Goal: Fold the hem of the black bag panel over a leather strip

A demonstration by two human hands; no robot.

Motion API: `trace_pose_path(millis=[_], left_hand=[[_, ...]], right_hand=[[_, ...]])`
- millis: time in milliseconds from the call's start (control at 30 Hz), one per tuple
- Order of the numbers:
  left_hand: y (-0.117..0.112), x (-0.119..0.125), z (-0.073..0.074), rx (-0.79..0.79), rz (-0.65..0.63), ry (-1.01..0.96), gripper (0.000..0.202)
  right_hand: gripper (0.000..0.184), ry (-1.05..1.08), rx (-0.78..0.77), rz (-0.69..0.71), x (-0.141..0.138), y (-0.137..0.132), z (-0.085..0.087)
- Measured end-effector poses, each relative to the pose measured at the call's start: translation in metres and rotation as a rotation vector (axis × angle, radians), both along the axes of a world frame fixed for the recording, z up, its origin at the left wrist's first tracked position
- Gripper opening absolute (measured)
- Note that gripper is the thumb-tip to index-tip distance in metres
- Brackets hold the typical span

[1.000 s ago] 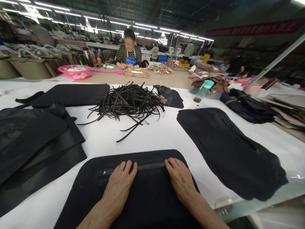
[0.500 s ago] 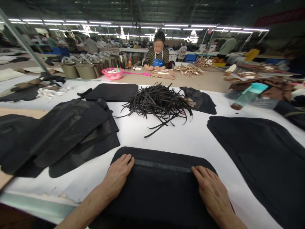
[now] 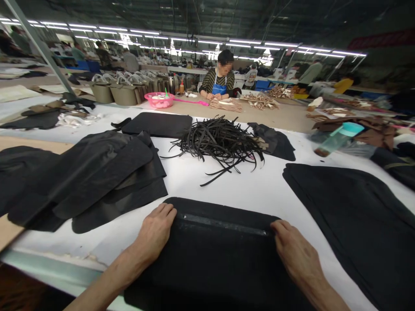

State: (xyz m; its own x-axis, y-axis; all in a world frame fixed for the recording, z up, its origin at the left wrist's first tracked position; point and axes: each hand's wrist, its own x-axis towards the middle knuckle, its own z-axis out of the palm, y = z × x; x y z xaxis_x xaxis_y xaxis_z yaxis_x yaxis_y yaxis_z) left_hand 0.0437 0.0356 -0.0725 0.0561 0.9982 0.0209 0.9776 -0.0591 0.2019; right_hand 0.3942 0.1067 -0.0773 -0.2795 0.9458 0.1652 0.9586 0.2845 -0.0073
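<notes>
A large black leather panel with rounded far corners lies in front of me. A shiny strip runs across it near the far edge. My left hand is closed at the panel's far left corner, fingers bent together over the edge, the thumb hidden. At the far right corner, my right hand pinches the edge between bent fingers and a thumb that is mostly out of sight. The panel's near end drops out of view at the bottom.
Stacked black panels lie on the right and left. Beyond are a heap of black straps, another black panel and a teal-lidded bottle. A co-worker sits at the opposite table near a pink basket.
Both hands have shifted outward to the panel's far corners, and the right fingers have come off its top onto the edge. The camera view has turned slightly.
</notes>
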Motion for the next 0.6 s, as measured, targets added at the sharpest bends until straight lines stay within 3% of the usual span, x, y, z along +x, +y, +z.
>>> trace_pose_path(millis=[167, 233, 400, 467, 600], left_hand=[[-0.002, 0.053, -0.003, 0.077, -0.557, -0.142, 0.038], [-0.001, 0.069, -0.012, 0.082, -0.689, -0.155, 0.037], [0.002, 0.077, -0.03, 0.093, -0.704, -0.155, 0.037], [0.002, 0.075, -0.033, 0.091, -0.704, -0.159, 0.039], [0.003, 0.075, -0.033, 0.086, -0.698, -0.167, 0.04]], right_hand=[[0.021, 0.126, -0.05, 0.222, -0.064, 0.009, 0.013], [0.02, 0.116, -0.081, 0.256, -0.087, 0.015, 0.012], [0.016, 0.058, -0.144, 0.25, -0.102, 0.033, 0.005], [0.01, 0.091, -0.192, 0.241, -0.099, 0.038, 0.006], [0.019, 0.221, -0.272, 0.294, -0.093, 0.04, 0.016]])
